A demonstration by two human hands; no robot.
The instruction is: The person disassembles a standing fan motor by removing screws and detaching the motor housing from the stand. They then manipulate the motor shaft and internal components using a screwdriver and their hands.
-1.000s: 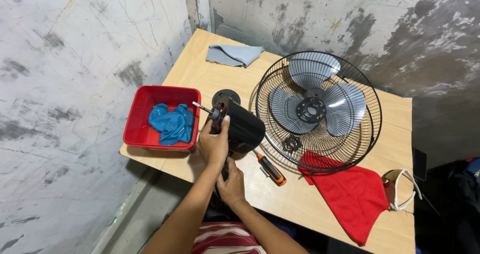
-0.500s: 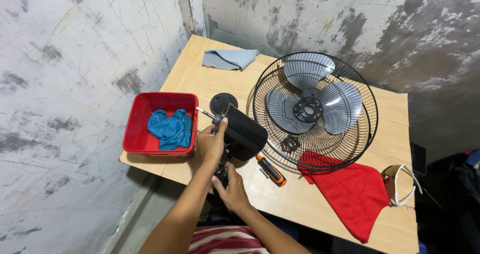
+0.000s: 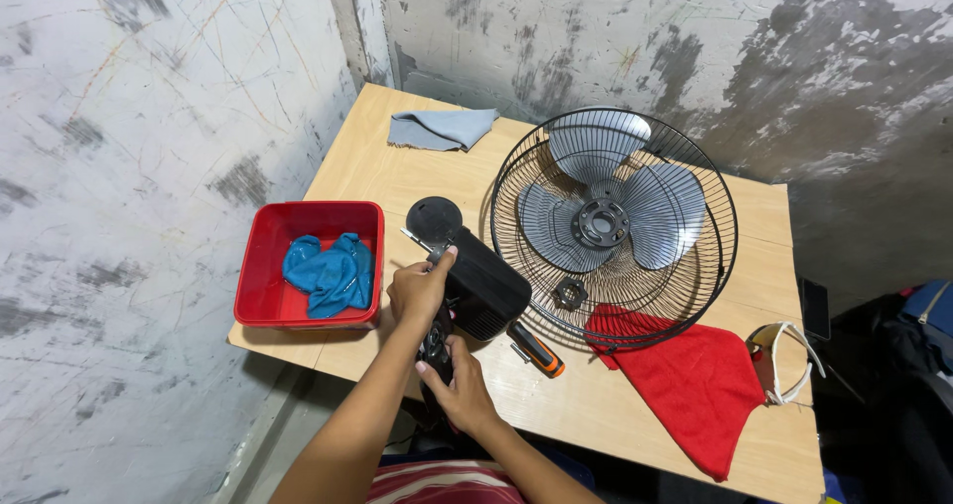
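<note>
black motor housing [image 3: 486,290], base hidden by hands [image 3: 422,290]

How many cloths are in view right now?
3. A grey cloth lies at the table's far edge, a blue cloth sits inside the red tray, and a red cloth lies at the near right, its corner under the fan guard. None seems hidden.

Bystander items on the light wooden worktop [image 3: 397,176], grey patchy concrete walls [image 3: 149,117] behind.
Red square plastic tub [image 3: 260,286] at left edge with crumpled blue cloth [image 3: 328,274] inside. Folded grey cloth [image 3: 440,128] at far side. Red cloth [image 3: 695,385] draped near front-right. Orange-and-black-handled screwdriver [image 3: 537,350] lying flat. Black round plastic cap [image 3: 434,217] lying between tub and grille.
</note>
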